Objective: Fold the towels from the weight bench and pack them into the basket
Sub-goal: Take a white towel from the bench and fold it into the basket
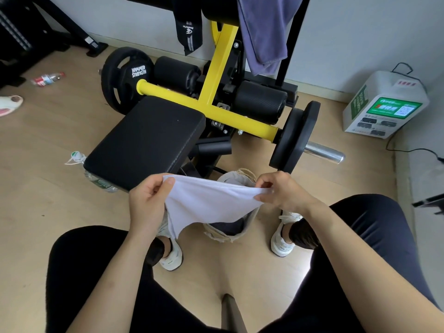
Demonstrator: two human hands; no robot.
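Note:
A white towel (209, 203) hangs stretched between my two hands above the floor. My left hand (146, 200) pinches its left corner, and my right hand (281, 191) pinches its right corner. Under the towel stands a pale fabric basket (234, 234) with a rope handle, a dark cloth lying inside it. A purple-grey towel (264, 32) hangs over the upper bar of the weight bench (149, 138). A black strap-like cloth (188, 30) with a white logo dangles from the upper pad.
Weight plates (125, 80) sit on the yellow bar ends. Plastic bottles (48, 79) lie on the wooden floor at left and beside the bench seat. A white and green charging box (386, 106) stands at the right wall. My knees and shoes frame the basket.

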